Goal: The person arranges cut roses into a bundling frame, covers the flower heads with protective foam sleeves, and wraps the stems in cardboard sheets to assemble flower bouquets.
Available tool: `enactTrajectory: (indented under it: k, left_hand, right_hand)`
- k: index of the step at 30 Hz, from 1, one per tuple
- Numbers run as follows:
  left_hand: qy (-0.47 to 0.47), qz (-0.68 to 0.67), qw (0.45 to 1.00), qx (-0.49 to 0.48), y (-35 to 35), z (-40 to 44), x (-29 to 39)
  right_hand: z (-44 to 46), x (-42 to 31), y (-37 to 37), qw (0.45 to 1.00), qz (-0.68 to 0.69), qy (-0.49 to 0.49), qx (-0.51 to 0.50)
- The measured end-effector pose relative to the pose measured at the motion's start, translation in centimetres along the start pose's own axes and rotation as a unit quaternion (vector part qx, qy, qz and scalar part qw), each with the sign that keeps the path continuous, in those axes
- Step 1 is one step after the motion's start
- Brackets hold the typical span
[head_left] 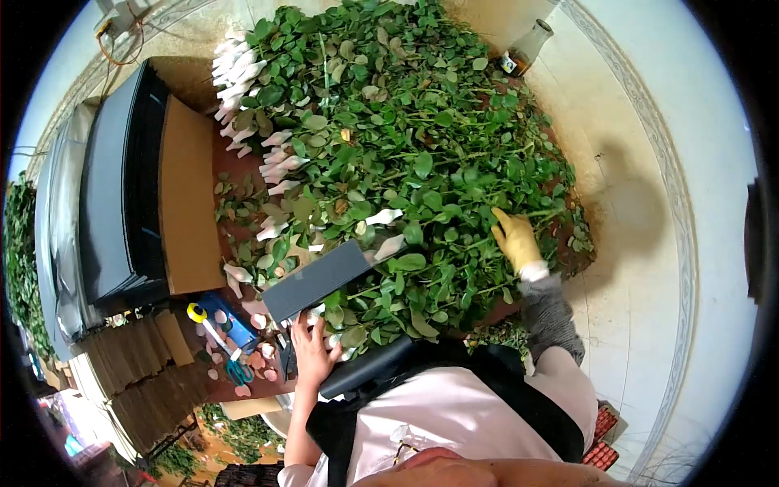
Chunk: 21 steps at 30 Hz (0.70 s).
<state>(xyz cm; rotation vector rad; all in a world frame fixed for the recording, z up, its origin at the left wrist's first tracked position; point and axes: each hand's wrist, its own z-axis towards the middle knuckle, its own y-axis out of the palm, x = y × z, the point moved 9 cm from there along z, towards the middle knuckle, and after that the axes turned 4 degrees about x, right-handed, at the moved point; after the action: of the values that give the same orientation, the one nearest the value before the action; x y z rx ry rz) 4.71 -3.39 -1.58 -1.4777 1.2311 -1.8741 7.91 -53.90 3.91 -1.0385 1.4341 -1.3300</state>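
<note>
My left hand (315, 351), bare, rests with its fingers apart at the lower end of a dark grey rectangular board (318, 281), beside pale petals and leaves. On the right, my right hand (516, 240) wears a yellow glove and reaches over the leafy stems with thumb and finger apart. A large heap of green leafy stems (422, 165) covers the table. White wrapped flower heads (237, 71) line its left side, and a few more, such as one wrapped head (384, 217), lie near the board. Leaves partly hide what lies under both hands.
Scissors (238, 372), a yellow-capped tool (197, 312) and a blue box (231, 323) lie left of my left hand among loose petals. Stacked dark sheets (122, 187) and brown cardboard (188, 203) stand farther left. A glass bottle (527, 50) is at the back right.
</note>
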Motion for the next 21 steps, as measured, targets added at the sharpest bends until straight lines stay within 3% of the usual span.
enactTrajectory:
  k: [2, 4, 6, 8, 10, 11, 12, 14, 15, 16, 18, 19, 21]
  left_hand:
    - [0.012, 0.001, 1.0, 0.002, -0.1, 0.0, 0.2]
    - [0.022, 0.019, 1.0, 0.006, -0.1, 0.3, 0.4]
    - [0.033, 0.025, 0.999, 0.002, -0.1, 0.1, 0.4]
    - [0.03, 0.012, 0.999, 0.016, 0.1, 0.0, 0.1]
    - [0.036, 0.012, 0.999, 0.016, -0.3, 0.1, 0.5]
    - [0.04, 0.012, 0.999, 0.022, -0.3, 0.0, 0.7]
    - [0.042, 0.012, 0.999, 0.031, -0.3, 0.0, 0.5]
    - [0.038, 0.002, 0.999, 0.017, 0.2, 0.0, 0.0]
    - [0.042, -0.005, 0.999, 0.03, 0.2, -0.3, -0.2]
    - [0.046, -0.013, 0.998, 0.046, 0.1, -0.2, -0.2]
    - [0.041, -0.024, 0.997, 0.056, 0.0, -0.1, -0.1]
    - [0.044, -0.017, 0.997, 0.055, -0.1, 0.0, 0.1]
    - [0.05, 0.001, 0.997, 0.05, -0.2, 0.0, 0.4]
  right_hand:
    - [-1.5, -4.2, -3.7, 0.983, -0.032, -0.092, 0.158]
    - [-1.9, -7.8, -5.4, 0.967, -0.033, -0.161, 0.196]
    - [-1.6, -10.7, -4.4, 0.954, 0.065, -0.236, 0.175]
    - [-1.4, -12.9, -0.5, 0.939, 0.235, -0.247, 0.05]
    - [-2.2, -13.6, 5.8, 0.94, 0.162, -0.289, 0.079]
    - [-2.3, -14.2, 7.7, 0.955, 0.112, -0.276, 0.003]
    - [-2.5, -14.7, 5.4, 0.941, 0.172, -0.283, 0.067]
    - [-3.0, -15.3, 2.1, 0.956, 0.078, -0.249, 0.133]
    - [-4.2, -15.9, -1.5, 0.938, 0.103, -0.255, 0.21]
    - [-4.9, -15.9, -2.6, 0.949, 0.043, -0.236, 0.205]
    - [-7.2, -16.4, -4.8, 0.918, 0.042, -0.251, 0.304]
    - [-6.8, -15.0, -1.9, 0.923, 0.09, -0.239, 0.288]
    - [-6.8, -13.0, 5.2, 0.955, 0.186, -0.171, 0.153]
